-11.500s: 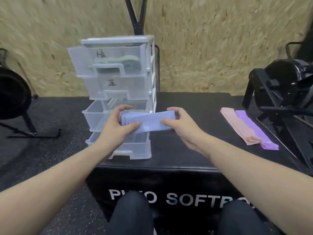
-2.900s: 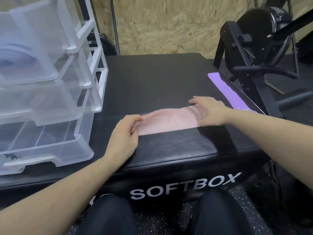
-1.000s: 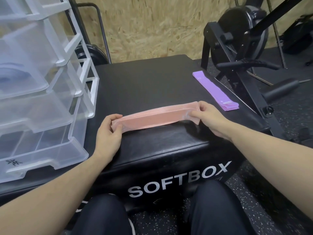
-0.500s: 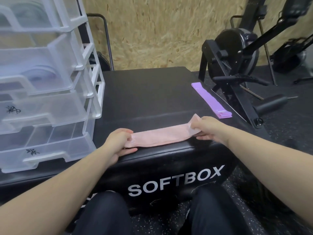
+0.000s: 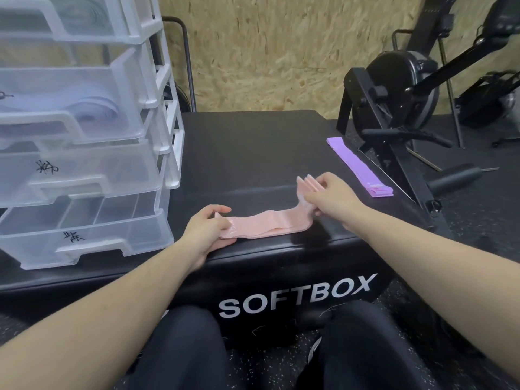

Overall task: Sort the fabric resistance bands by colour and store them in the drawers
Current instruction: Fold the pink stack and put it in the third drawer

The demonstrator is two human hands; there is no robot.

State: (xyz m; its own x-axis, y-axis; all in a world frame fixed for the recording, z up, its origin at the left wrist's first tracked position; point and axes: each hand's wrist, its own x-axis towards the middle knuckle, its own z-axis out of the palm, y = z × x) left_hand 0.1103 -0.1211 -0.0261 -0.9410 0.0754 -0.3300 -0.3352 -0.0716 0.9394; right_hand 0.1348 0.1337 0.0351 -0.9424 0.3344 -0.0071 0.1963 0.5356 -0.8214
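A: What is sitting where, biggest first?

B: The black soft box is serving as the surface (image 5: 253,153), and the clear drawer unit (image 5: 84,142) is standing on its left part. A pale blue-lilac roll is lying in the second drawer (image 5: 92,111); the drawer under it (image 5: 84,175) is standing pulled out and looks empty.

A: And the bands?

B: The pink bands (image 5: 267,225) are lying near the front edge. A second ago the stack was stretched flat between both hands; now its right end is being turned up and back, so a fold is starting.

A: The hands?

B: The left hand (image 5: 206,229) is pinching the left end down. The right hand (image 5: 329,197) is holding the raised end in its fingertips.

A: So what does that mean?

B: Probably that pink is being folded small for a drawer. The purple band (image 5: 358,167) is waiting, untouched, at the right edge.
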